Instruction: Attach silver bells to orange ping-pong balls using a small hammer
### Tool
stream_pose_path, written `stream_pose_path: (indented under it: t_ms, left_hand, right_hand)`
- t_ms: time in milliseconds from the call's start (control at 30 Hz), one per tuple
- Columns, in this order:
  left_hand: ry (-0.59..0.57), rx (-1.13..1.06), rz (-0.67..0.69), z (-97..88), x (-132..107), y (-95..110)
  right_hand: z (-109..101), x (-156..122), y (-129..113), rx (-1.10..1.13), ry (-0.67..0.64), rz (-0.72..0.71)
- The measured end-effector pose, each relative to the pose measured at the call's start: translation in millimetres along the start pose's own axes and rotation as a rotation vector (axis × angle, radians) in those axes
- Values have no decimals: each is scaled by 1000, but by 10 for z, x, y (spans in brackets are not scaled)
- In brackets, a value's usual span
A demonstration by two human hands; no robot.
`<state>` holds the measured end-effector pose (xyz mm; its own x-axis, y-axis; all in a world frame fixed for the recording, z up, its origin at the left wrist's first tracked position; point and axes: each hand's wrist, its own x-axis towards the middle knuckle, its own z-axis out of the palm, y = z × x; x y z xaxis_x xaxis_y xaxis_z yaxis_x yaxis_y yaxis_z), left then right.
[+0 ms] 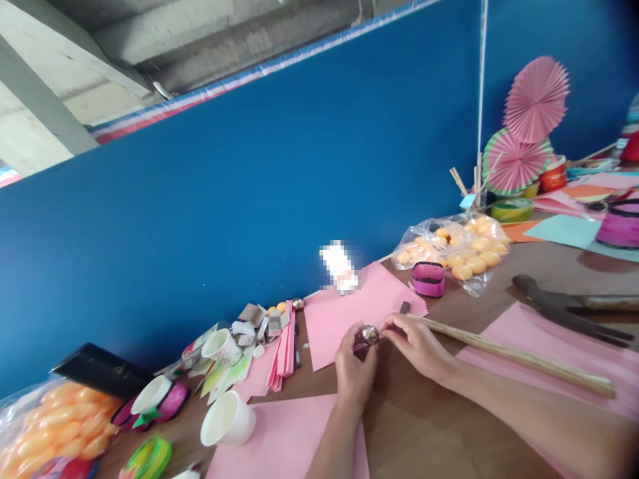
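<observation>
In the middle of the head view, my left hand (355,372) holds a small shiny metallic ball (369,334) between thumb and fingers. Just right of it, my right hand (417,342) has thumb and forefinger pinched together close to the ball. Whatever the right fingertips hold, if anything, is too small to make out. Both hands are above the brown table (414,426), by the near edge of a pink paper sheet (349,326). Behind my right hand lies a hammer with a long wooden handle (519,352), its dark head partly hidden by the fingers.
A white paper cup (228,419) stands on pink paper at front left. Bags of orange plastic balls lie at far left (60,426) and back right (459,249). A second hammer (569,303) lies at right. Pink paper fans (519,159) stand by the blue wall (249,199).
</observation>
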<state>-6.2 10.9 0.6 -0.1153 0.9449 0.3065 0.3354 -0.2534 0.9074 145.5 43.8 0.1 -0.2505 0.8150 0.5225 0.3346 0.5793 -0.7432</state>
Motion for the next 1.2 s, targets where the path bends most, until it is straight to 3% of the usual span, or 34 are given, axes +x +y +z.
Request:
stream_pose_path:
  t_ms: [500, 1200]
  left_hand:
    - [17, 15, 65, 4, -2, -82]
    - [-18, -29, 22, 17, 3, -130]
  right_hand:
    - [-8, -1, -21, -15, -23, 15]
    - [-14, 8, -38, 47, -49, 41]
